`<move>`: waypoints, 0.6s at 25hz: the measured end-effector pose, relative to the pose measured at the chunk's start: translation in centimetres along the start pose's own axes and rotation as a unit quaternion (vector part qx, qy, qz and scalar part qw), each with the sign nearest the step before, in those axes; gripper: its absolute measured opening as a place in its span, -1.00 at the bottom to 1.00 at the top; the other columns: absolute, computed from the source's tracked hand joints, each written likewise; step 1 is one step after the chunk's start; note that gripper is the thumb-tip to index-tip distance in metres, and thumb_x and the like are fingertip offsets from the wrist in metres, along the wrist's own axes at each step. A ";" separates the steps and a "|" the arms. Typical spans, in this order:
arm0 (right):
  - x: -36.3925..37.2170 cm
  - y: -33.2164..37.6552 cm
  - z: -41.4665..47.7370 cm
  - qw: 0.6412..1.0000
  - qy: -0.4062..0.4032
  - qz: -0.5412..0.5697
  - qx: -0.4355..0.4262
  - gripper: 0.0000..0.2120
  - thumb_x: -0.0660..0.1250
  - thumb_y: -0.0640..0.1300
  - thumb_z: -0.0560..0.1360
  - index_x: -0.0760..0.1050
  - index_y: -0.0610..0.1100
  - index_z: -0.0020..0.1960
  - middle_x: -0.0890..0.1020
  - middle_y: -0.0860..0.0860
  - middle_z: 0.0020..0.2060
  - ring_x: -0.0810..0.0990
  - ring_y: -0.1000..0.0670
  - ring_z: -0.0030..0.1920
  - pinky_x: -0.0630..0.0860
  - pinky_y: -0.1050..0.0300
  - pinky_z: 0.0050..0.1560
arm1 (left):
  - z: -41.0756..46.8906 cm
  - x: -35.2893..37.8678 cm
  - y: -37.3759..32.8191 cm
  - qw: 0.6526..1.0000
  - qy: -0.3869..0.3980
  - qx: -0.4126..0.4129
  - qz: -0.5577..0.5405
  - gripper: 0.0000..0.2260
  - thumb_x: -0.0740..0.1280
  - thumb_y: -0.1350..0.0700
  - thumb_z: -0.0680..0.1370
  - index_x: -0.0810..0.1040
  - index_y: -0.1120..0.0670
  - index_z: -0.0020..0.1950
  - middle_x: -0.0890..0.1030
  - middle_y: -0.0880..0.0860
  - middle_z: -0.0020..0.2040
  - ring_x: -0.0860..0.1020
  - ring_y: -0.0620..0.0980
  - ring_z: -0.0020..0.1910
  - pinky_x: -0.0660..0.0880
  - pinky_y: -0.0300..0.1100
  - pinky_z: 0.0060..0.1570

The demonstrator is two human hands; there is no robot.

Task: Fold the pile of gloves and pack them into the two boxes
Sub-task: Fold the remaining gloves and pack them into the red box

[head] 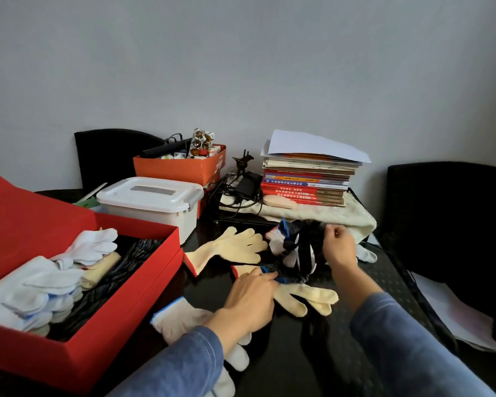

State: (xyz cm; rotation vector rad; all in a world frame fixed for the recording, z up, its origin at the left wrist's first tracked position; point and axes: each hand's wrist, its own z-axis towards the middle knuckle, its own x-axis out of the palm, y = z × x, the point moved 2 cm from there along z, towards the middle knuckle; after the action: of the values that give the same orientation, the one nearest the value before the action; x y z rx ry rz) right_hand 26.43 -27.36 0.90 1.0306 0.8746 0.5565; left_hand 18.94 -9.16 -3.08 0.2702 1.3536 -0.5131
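An open red box [121, 308] at the left holds folded white, cream and dark gloves. On the dark table lie a cream glove [232, 247], a second cream glove [307, 299] and a white glove [181, 319]. My left hand [252, 296] presses down on the blue cuff of a dark glove [287, 277] lying over the second cream glove. My right hand [338, 247] pinches the top of a bunched black-and-white glove pile [295, 245], lifting it. A white lidded plastic box [152, 202] stands behind the red box, its lid closed.
The red box's lid [26, 213] leans open at the far left. An orange box [184, 167] of oddments, cables, a mouse [279, 202] and a stack of books [307, 179] on a cream cloth fill the back. Black chairs stand behind and at right [453, 224].
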 end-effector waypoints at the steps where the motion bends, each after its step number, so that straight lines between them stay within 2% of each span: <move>1: -1.3 0.3 0.1 0.998 0.005 0.057 0.014 -0.73 0.16 -0.09 0.61 0.55 -0.25 0.01 0.60 -0.14 -0.13 0.56 -0.14 -0.06 0.36 0.12 -0.12 | -0.1 -0.5 0.0 1.000 -0.027 -0.001 -0.017 -0.64 0.15 0.17 0.57 0.47 0.03 0.35 0.42 -0.06 0.41 0.34 0.03 0.32 0.35 -0.11 0.26; 3: -4.7 1.0 -0.8 0.988 0.036 0.148 0.020 -0.76 0.21 -0.09 0.59 0.56 -0.15 -0.15 0.59 -0.06 -0.27 0.54 -0.03 -0.23 0.43 0.14 -0.22 | -0.1 -1.9 0.2 0.994 -0.097 -0.010 -0.050 -0.68 0.18 0.16 0.55 0.54 0.01 0.27 0.53 -0.07 0.26 0.37 -0.02 0.27 0.34 -0.18 0.21; 4: -6.5 1.3 -1.8 0.988 0.062 0.143 0.009 -0.76 0.23 -0.10 0.58 0.55 -0.13 -0.22 0.58 -0.03 -0.32 0.53 0.05 -0.30 0.46 0.20 -0.26 | 0.0 -2.7 0.6 0.989 -0.132 -0.018 -0.065 -0.70 0.22 0.15 0.53 0.56 0.00 0.22 0.55 -0.06 0.19 0.37 -0.04 0.24 0.30 -0.21 0.17; 6: -9.3 1.1 -4.6 0.990 0.140 0.029 -0.020 -0.76 0.26 -0.16 0.57 0.51 -0.09 -0.27 0.54 0.04 -0.38 0.46 0.14 -0.36 0.36 0.44 -0.38 | 0.2 -4.1 1.2 0.981 -0.175 -0.025 -0.085 -0.76 0.29 0.15 0.50 0.58 0.00 0.14 0.54 -0.03 0.08 0.38 -0.03 0.20 0.26 -0.20 0.12; 7: -10.1 0.9 -6.1 0.981 0.189 -0.031 -0.029 -0.77 0.26 -0.17 0.56 0.51 -0.09 -0.27 0.53 0.06 -0.39 0.43 0.15 -0.36 0.33 0.48 -0.40 | 0.4 -4.7 1.4 0.978 -0.187 -0.022 -0.090 -0.80 0.33 0.14 0.49 0.57 0.01 0.10 0.54 -0.03 0.05 0.39 -0.01 0.19 0.27 -0.18 0.11; 9: -10.5 -0.4 -9.7 0.950 0.302 -0.077 -0.008 -0.80 0.26 -0.14 0.57 0.54 -0.13 -0.20 0.54 0.05 -0.39 0.43 0.19 -0.41 0.36 0.42 -0.37 | 0.8 -5.8 1.6 0.971 -0.206 -0.032 -0.117 -0.85 0.39 0.11 0.47 0.54 0.01 0.03 0.54 -0.05 -0.01 0.44 0.00 0.12 0.32 -0.16 0.05; 11: -10.0 -1.8 -12.4 0.920 0.376 -0.107 0.034 -0.79 0.24 -0.09 0.58 0.54 -0.15 -0.15 0.51 0.05 -0.41 0.39 0.21 -0.49 0.34 0.38 -0.41 | 1.0 -6.7 1.3 0.958 -0.222 -0.074 -0.168 -0.87 0.42 0.10 0.46 0.50 0.00 -0.05 0.53 -0.09 -0.08 0.48 -0.03 0.00 0.35 -0.18 -0.07; 13: -8.8 -2.8 -13.6 0.911 0.388 -0.133 0.038 -0.78 0.22 -0.04 0.59 0.53 -0.13 -0.13 0.50 0.02 -0.37 0.40 0.18 -0.44 0.32 0.34 -0.39 | 1.1 -7.4 1.1 0.948 -0.213 -0.112 -0.208 -0.83 0.44 0.11 0.44 0.46 -0.02 -0.11 0.55 -0.09 -0.13 0.54 -0.02 -0.09 0.41 -0.14 -0.14; 15: -7.5 -3.7 -13.5 0.926 0.349 -0.139 0.020 -0.80 0.23 -0.05 0.58 0.54 -0.12 -0.12 0.57 -0.01 -0.26 0.50 0.11 -0.26 0.40 0.25 -0.21 | 1.0 -7.8 0.5 0.952 -0.169 -0.121 -0.225 -0.78 0.46 0.09 0.44 0.43 -0.05 -0.06 0.56 -0.09 -0.15 0.57 0.00 -0.11 0.49 -0.09 -0.09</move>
State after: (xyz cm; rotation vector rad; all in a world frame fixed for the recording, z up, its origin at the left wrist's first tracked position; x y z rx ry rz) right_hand 11.08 -27.84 -2.98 0.7182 1.6408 0.6748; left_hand 19.04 -7.73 4.69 -0.3273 1.1241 -0.7276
